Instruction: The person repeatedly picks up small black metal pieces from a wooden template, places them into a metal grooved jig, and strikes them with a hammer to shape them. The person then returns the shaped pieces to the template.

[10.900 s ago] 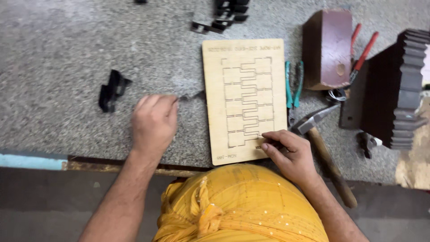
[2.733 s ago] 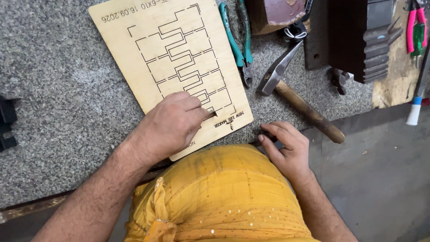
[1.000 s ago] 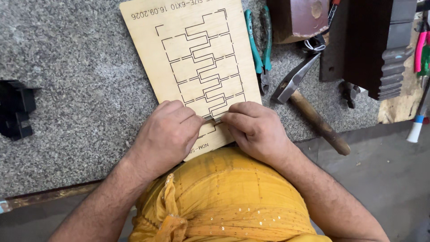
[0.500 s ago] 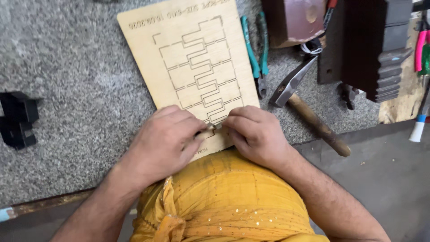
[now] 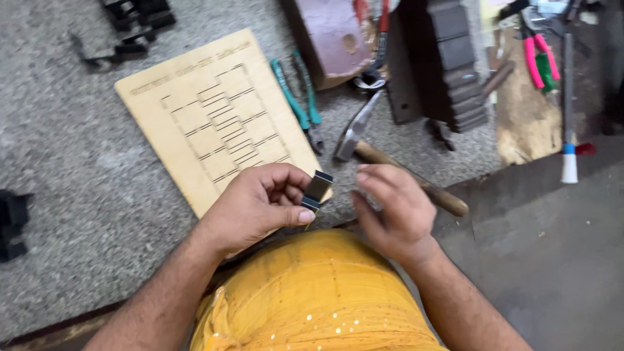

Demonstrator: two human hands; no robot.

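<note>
Grey speckled stone formed the bench surface (image 5: pixel 58 130), carrying a laser-cut plywood board (image 5: pixel 214 117). Both hands, pressed on the board's lower edge half a second earlier, had lifted clear. The left hand (image 5: pixel 257 208) pinched a small bent dark metal strip (image 5: pixel 316 190) between thumb and fingers. The right hand (image 5: pixel 393 208) hovered beside it, fingers loosely curled, holding nothing.

Soft even daylight, perhaps slight motion blur

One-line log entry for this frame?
left hand: pinching bent metal strip | right hand: open, empty, beside strip | wooden die board: flat on granite bench
</note>
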